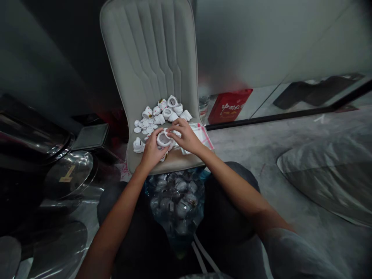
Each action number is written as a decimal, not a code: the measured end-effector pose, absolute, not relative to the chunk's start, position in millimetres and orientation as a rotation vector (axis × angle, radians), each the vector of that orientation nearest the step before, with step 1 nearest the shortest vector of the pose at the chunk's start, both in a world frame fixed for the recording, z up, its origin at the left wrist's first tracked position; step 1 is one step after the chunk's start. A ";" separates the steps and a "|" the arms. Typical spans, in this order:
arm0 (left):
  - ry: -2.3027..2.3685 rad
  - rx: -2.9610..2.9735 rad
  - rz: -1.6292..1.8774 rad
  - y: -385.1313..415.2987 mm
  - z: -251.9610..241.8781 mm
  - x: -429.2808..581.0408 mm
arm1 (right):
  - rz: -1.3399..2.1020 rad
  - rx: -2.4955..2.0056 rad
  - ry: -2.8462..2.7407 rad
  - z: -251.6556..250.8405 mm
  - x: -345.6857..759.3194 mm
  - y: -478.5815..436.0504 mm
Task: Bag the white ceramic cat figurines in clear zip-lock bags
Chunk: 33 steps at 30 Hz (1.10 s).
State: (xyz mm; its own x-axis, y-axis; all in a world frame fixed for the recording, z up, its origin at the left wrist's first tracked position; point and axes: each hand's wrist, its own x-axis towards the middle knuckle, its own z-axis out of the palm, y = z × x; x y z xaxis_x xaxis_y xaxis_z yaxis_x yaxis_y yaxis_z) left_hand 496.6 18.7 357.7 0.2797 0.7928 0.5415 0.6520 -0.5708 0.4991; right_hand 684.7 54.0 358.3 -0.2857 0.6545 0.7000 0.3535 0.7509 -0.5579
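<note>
Cup: the white, hollow cup (161, 144) is above the middle of the chair (148, 50) seat, nearer the front edge, its round opening facing up.
Left hand: the left hand (153, 150) grips the cup, fingers curled round its left side, thumb at the lower rim.
Right hand: the right hand (187, 137) has bent fingers at the cup's upper right rim; I cannot tell whether they pinch it or only touch.
Pile: white pieces (167, 112), some hollow, some with red or gold marks, lie together toward the seat's back edge.
Discs: small white discs (145, 124) overlap by the left edge.
Lone piece: a white piece (138, 145) is near the front left corner.
Cloth: a red-striped cloth (203, 136) lies at the right edge.
Bag: a clear bluish bag (200, 193) of pale pieces sits between the person's legs, below the front edge.
</note>
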 end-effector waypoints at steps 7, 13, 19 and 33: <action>1.449 2.350 1.199 21.0 355.2 505.3 | 0.270 -0.855 -1.958 357.0 676.6 43.5; 1.433 2.394 1.191 19.6 357.0 509.8 | 0.228 -0.858 -1.984 360.4 677.2 40.0; 1.523 2.386 1.214 19.9 359.8 507.6 | 0.194 -0.867 -2.008 359.4 677.6 40.1; 1.353 2.312 1.259 20.1 358.0 503.6 | 0.133 -0.916 -1.925 354.9 664.7 31.2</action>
State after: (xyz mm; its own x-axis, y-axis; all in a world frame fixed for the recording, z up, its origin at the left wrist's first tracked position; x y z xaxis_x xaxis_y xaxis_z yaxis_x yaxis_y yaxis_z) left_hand 503.6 20.1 358.0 0.2268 0.7849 0.5765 0.6316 -0.5692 0.5265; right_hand 664.7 31.2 354.9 -0.2535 0.6463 0.7198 0.5413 0.7114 -0.4482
